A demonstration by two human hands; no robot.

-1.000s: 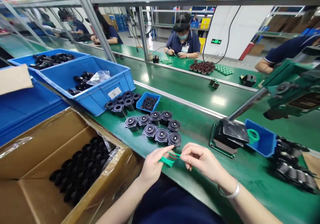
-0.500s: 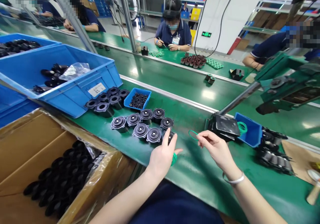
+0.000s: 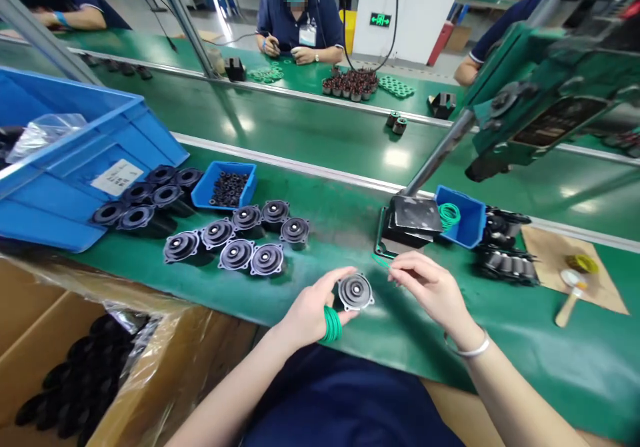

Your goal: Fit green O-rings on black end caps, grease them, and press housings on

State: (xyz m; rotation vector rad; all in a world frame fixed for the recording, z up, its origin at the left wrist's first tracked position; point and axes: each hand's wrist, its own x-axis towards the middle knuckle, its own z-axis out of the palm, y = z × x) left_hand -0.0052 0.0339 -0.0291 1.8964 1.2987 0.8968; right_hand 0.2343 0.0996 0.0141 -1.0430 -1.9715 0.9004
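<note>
My left hand [image 3: 313, 307] is closed around a round black motor housing [image 3: 356, 292] with small lugs on its rim and a bright centre. Several green rubber rings [image 3: 332, 324] are looped over fingers of that same hand. To its right, my right hand [image 3: 425, 287] pinches a single thin green O-ring [image 3: 381, 260] between thumb and fingertips, apart from the housing. Left of my hands, several similar housings [image 3: 267, 259] stand in a group on the green bench [image 3: 320, 197]. More green rings [image 3: 449, 216] lie in a blue bin [image 3: 467, 224].
A green press [image 3: 535, 107] with a black base [image 3: 413, 217] stands behind my right hand. A small blue tray [image 3: 250, 187] holds black parts. At left are a big blue crate [image 3: 145, 127] and a cardboard box [image 3: 165, 367]. A brush [image 3: 567, 307] lies right. Co-workers sit across the bench.
My left hand has taken hold of one housing from the group and brought it toward my right hand. The right hand still pinches the O-ring. The camera view has shifted right and down.
</note>
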